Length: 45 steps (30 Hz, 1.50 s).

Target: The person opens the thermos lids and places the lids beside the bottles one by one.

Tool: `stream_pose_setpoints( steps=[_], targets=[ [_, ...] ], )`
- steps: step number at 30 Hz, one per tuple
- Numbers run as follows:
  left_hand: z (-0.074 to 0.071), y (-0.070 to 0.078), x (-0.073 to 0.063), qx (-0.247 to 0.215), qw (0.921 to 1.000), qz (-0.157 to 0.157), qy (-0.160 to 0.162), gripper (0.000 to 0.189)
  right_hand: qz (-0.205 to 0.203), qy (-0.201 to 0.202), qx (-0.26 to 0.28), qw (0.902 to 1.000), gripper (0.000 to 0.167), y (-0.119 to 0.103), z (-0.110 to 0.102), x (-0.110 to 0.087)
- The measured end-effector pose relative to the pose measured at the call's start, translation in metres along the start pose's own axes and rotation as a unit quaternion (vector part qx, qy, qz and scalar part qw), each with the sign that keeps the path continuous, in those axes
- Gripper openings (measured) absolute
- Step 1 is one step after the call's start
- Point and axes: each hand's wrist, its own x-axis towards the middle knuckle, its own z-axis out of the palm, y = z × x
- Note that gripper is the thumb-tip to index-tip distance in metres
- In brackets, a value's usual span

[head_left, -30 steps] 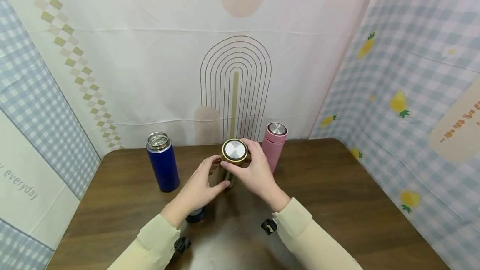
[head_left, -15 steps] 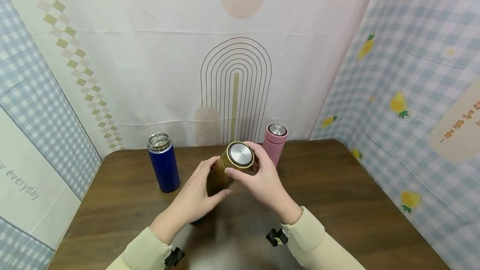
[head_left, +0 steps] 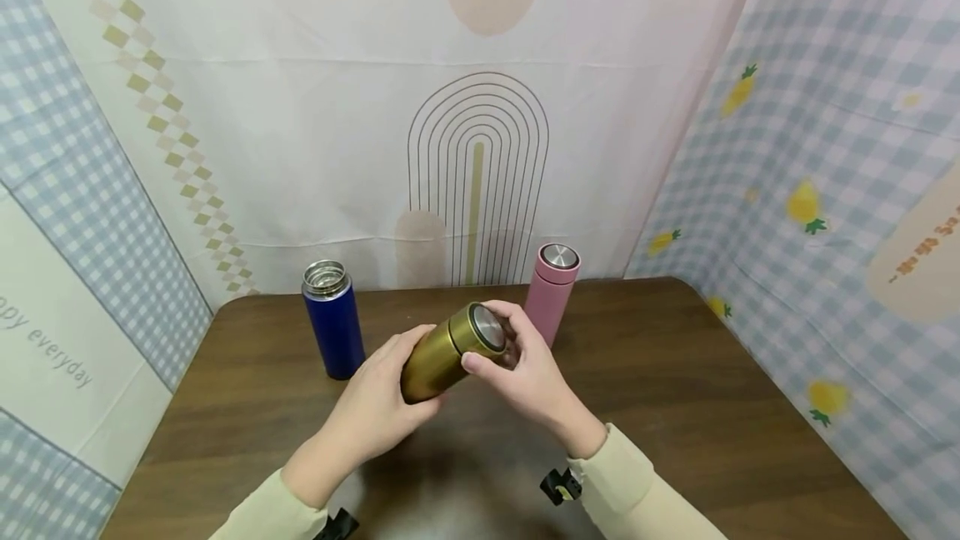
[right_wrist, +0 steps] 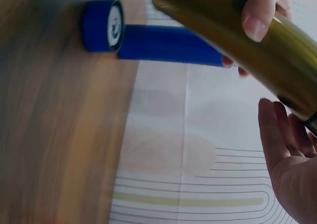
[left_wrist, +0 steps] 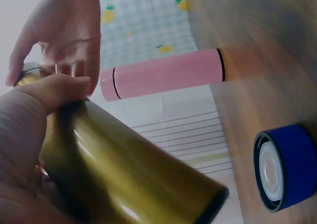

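Head view: left of the pink flask, a tilted gold flask; the left hand wraps its body, the right hand curls round its cap. Left wrist: smooth shell, I'd judge stiff, slippery; hold mid-body. Right wrist: the left thumb presses its side.

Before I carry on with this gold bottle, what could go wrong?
The gold bottle is tilted in the left hand, the right hand at its lid: if the lid loosens, any contents could spill. The uncapped blue bottle stands near the left hand in the head view, so a knock might tip it. The blue lid sits on the table and could be nudged.
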Motion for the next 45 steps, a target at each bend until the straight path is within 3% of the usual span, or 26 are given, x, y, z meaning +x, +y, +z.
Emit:
stream_pose_setpoints(
  steps=[6,10,13,17,22,29,37,45],
  targets=[
    [0.001,0.001,-0.001,0.027,0.9996,-0.002,-0.002,0.08,0.013,-0.006,-0.025,0.9996,0.057,0.006,-0.001,-0.005],
    [0.003,0.002,-0.002,0.076,0.9969,0.017,0.007,0.083,0.023,-0.004,-0.051,0.9984,0.055,0.008,-0.001,-0.007],
    [0.004,0.0,-0.003,0.133,0.9897,0.047,0.023,0.087,0.046,0.006,-0.09,0.9948,0.05,0.01,-0.001,-0.006],
    [0.004,-0.003,-0.004,0.201,0.9739,0.089,0.058,0.092,0.099,0.023,-0.147,0.9839,0.047,0.012,0.002,-0.006],
    [0.005,-0.004,-0.005,0.239,0.9616,0.112,0.076,0.095,0.162,0.019,-0.138,0.977,0.045,0.011,0.005,-0.007],
    [0.007,-0.005,-0.006,0.223,0.9662,0.113,0.064,0.089,0.183,0.015,-0.09,0.9788,0.039,0.011,0.006,-0.006],
    [0.006,-0.005,-0.008,0.195,0.9775,0.078,0.017,0.082,0.152,0.002,-0.153,0.9765,0.04,0.013,0.003,-0.009],
    [0.005,-0.008,-0.008,0.2,0.9751,0.092,0.029,0.078,0.139,0.006,-0.137,0.9808,0.033,0.015,0.003,-0.007]
  ],
)
